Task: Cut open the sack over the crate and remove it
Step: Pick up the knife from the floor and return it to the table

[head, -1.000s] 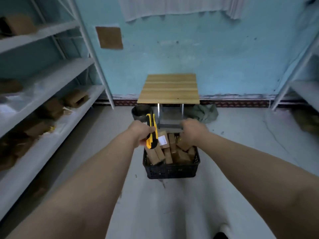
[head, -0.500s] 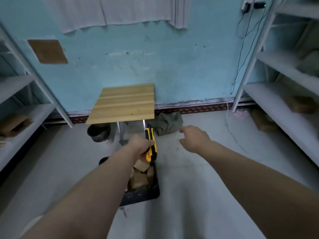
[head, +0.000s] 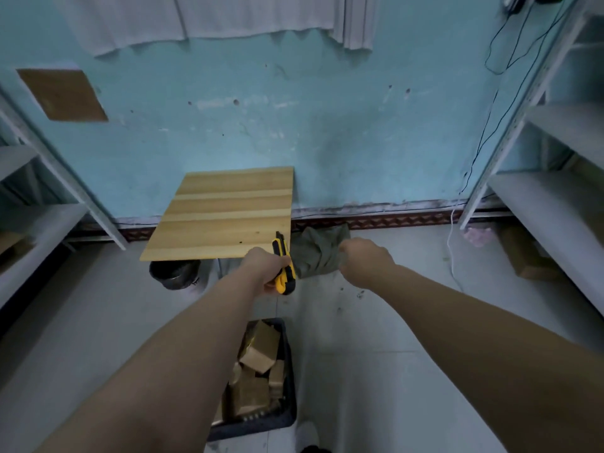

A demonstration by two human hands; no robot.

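Left hand [head: 266, 268] clenches a yellow utility knife [head: 283, 268] while the right hand [head: 366, 261] seems closed on the green sack [head: 318, 251], clear of the crate [head: 281, 416]; an exposed blade could nick it.

L hand [head: 266, 268] grips yellow-black cutter [head: 283, 266], R hand [head: 364, 261] loosely curled by green sack [head: 318, 250] on floor; crate [head: 261, 380] w/ cardboard boxes [head: 260, 354] below arms.
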